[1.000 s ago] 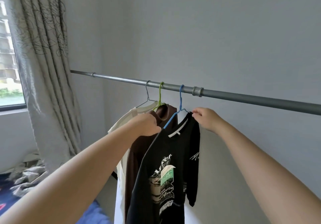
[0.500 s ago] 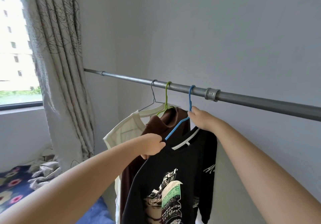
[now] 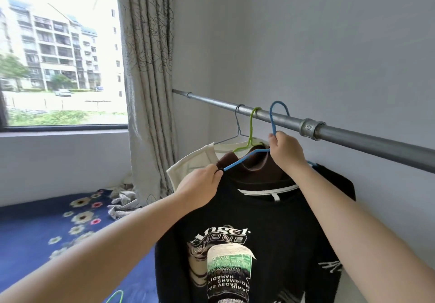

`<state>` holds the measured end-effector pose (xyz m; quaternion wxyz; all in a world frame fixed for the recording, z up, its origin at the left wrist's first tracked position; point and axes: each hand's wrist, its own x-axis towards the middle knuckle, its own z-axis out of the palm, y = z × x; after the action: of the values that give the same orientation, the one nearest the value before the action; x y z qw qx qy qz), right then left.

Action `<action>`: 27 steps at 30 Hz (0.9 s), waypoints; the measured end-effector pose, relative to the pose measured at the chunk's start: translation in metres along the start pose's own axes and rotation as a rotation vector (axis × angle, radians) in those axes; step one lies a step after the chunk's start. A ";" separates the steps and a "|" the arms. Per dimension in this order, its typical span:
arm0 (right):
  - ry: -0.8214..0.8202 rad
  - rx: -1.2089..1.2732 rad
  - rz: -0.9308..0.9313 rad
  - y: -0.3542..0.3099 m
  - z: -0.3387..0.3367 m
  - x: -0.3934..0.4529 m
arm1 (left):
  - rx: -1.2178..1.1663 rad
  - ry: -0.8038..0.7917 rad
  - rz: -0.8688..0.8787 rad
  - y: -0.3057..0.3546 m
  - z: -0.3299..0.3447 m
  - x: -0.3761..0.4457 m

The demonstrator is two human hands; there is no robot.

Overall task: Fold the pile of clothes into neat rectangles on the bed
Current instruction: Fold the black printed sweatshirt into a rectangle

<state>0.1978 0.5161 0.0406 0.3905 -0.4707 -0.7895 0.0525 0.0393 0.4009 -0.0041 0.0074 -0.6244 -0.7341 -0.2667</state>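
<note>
While right hand (image 3: 286,153) grips blue wire hanger (image 3: 243,159) at neck & left hand (image 3: 200,186) pinches black printed cotton tee (image 3: 235,244) shoulder beside it, fabric's prob light, floppy; hold shoulders.

A black T-shirt (image 3: 247,244) with a white, green and grey picture and the word "Angel" on its front hangs on a blue hanger (image 3: 256,147), whose hook sits up above the grey rail. Just behind it hang a brown top (image 3: 256,168) on a green hanger (image 3: 250,133) and a cream top (image 3: 195,161) on a thin grey wire hanger (image 3: 237,126). The bed (image 3: 42,239) lies low on the left, dark blue with flowers on it.
</note>
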 end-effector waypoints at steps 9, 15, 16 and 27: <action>0.122 0.094 -0.274 -0.078 -0.003 0.004 | 0.023 0.174 0.034 -0.040 -0.081 -0.022; 0.163 0.144 -0.363 -0.168 0.009 -0.014 | 0.074 0.216 0.033 -0.100 -0.147 -0.054; 0.141 0.160 -0.364 -0.186 0.016 -0.018 | 0.058 0.219 0.023 -0.115 -0.158 -0.063; -0.091 0.245 -0.333 -0.344 0.090 -0.038 | -0.279 0.192 -0.235 -0.246 -0.264 -0.121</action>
<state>-0.0944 0.3226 0.1120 0.4119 -0.2799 -0.8609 0.1042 -0.2459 0.1654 0.0864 -0.0404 -0.5010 -0.7539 -0.4231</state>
